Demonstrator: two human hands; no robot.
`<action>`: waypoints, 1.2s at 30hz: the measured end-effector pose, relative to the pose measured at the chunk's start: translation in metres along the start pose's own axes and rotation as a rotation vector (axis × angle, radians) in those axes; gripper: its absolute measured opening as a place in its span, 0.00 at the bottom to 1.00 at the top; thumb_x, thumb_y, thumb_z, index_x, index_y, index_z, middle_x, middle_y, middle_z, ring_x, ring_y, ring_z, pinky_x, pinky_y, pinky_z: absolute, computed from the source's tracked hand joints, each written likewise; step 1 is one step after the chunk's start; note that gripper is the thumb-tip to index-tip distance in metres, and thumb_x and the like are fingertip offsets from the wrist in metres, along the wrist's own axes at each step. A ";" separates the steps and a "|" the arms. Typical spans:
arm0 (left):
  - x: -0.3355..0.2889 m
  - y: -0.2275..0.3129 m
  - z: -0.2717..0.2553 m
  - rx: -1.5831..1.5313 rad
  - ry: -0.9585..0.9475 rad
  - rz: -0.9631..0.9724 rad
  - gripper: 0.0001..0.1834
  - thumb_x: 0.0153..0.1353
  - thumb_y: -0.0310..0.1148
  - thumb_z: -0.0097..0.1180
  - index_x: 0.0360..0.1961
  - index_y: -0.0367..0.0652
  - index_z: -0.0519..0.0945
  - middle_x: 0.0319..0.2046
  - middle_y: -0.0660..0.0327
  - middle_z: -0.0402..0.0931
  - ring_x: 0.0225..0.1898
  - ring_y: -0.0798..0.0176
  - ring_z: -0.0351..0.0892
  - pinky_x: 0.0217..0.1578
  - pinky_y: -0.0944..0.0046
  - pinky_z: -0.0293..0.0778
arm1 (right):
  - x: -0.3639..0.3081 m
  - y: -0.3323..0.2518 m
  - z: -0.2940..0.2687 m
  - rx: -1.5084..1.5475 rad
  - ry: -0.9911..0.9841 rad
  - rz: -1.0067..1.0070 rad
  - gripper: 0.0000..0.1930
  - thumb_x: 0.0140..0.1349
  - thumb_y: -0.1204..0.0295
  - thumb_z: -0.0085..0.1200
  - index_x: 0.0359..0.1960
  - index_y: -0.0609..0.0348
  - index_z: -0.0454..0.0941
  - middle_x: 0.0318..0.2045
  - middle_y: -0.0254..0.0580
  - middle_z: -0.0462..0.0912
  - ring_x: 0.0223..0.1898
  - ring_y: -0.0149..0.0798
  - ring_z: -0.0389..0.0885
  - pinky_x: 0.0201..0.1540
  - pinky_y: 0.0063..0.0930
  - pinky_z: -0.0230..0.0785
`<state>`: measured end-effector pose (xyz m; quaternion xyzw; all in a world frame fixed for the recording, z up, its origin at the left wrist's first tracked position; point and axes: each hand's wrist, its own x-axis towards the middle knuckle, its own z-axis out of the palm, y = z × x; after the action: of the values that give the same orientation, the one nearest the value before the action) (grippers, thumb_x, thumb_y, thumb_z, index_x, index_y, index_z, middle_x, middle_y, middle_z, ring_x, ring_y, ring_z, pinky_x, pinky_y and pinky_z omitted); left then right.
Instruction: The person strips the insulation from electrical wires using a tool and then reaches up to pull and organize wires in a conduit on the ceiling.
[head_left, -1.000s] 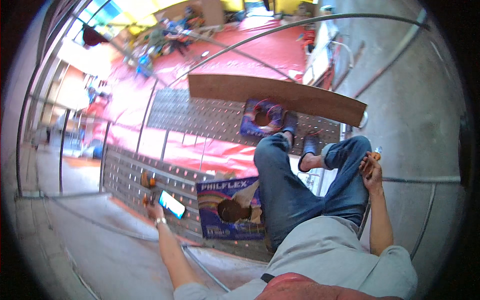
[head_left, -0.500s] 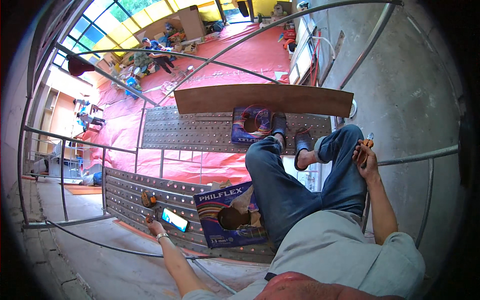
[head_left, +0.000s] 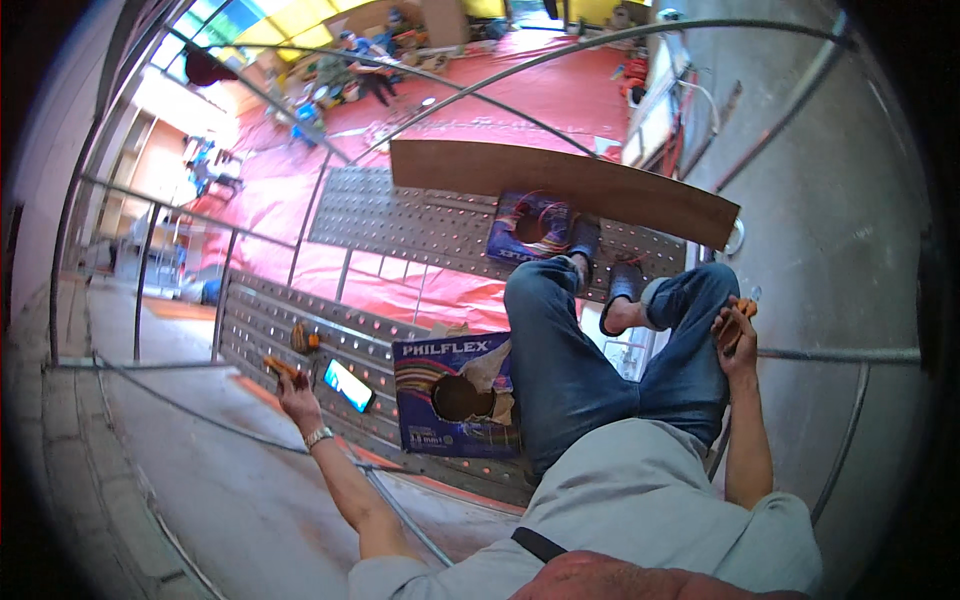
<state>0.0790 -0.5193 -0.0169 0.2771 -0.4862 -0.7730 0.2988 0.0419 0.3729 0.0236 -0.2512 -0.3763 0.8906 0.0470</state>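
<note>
My left hand [head_left: 298, 398] is closed on a slim orange-handled tool [head_left: 280, 368] above the metal plank beside me; its exact kind is too small to make out. Next to that hand lie a phone [head_left: 349, 386] with a lit screen and a small yellow-and-black object [head_left: 304, 339]. Against my right knee, my right hand [head_left: 738, 340] grips orange-handled pliers [head_left: 744, 310], their jaws pointing away from me. A blue cardboard cable box [head_left: 455, 398] with a torn round opening stands on the plank by my left thigh.
I sit on scaffolding with metal tubes [head_left: 480, 93] around me. My feet rest on a perforated plank [head_left: 360, 215], beside another blue box [head_left: 497, 240] and a long brown board [head_left: 560, 190]. A grey wall [head_left: 830, 220] rises at right. People [head_left: 372, 72] are on the red-covered floor below.
The view has shifted and tilted. My left hand has moved forward, and the orange tool now shows plainly in it. My right hand still holds the pliers at my knee.
</note>
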 end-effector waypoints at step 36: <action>-0.453 -0.199 0.392 0.784 -1.381 -0.357 0.12 0.49 0.27 0.57 0.35 0.35 0.72 0.34 0.59 0.61 0.40 0.60 0.62 0.44 0.61 0.65 | -0.002 0.088 0.028 -0.057 -0.241 0.355 0.15 0.68 0.66 0.58 0.53 0.54 0.70 0.39 0.39 0.83 0.38 0.35 0.85 0.41 0.31 0.81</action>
<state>0.0618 0.1113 0.0091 -0.1045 -0.7446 -0.5792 -0.3149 0.0392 0.2915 -0.0195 -0.2066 -0.3541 0.8975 -0.1629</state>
